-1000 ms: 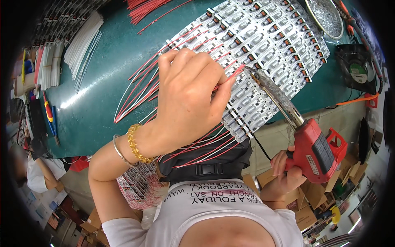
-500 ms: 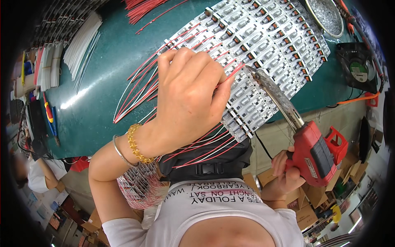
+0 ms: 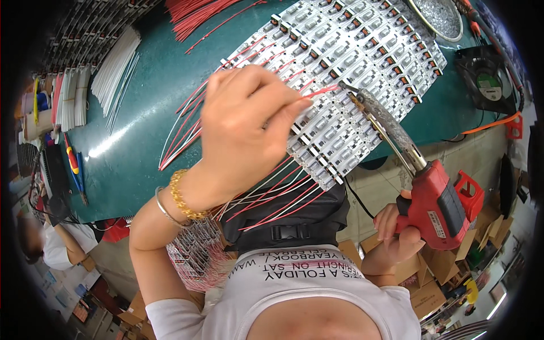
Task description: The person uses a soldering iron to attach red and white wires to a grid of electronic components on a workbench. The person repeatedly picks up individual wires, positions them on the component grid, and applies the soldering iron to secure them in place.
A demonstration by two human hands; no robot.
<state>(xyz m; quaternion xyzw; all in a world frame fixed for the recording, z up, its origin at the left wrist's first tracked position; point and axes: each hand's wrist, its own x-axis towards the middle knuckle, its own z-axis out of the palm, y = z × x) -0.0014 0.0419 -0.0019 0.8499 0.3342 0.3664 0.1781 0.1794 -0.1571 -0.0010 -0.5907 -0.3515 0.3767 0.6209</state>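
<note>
My left hand (image 3: 243,119) is closed in a pinch on a red wire (image 3: 320,92) above a large panel of small white circuit boards (image 3: 368,65). The far end of that wire reaches the tip of a red soldering gun (image 3: 439,207), close over the boards. My right hand (image 3: 399,226) grips the gun by its handle, off the table's near edge. Red and white wires (image 3: 190,122) trail from the panel's left side, partly behind my left hand. More loose ends (image 3: 283,207) hang over the near edge toward my waist.
The green table (image 3: 141,85) carries a red wire bundle (image 3: 195,17), white wires (image 3: 116,62) and a red-yellow screwdriver (image 3: 71,160). A round metal dish (image 3: 439,17) and a black fan (image 3: 488,82) stand at the far right. Cardboard boxes (image 3: 428,297) lie below; another person (image 3: 59,246) is at lower left.
My left hand has shifted slightly left, its fingers farther from the soldering tip, with the pinched wire stretching between them. The right thumb and fingers have moved a little on the gun's handle.
</note>
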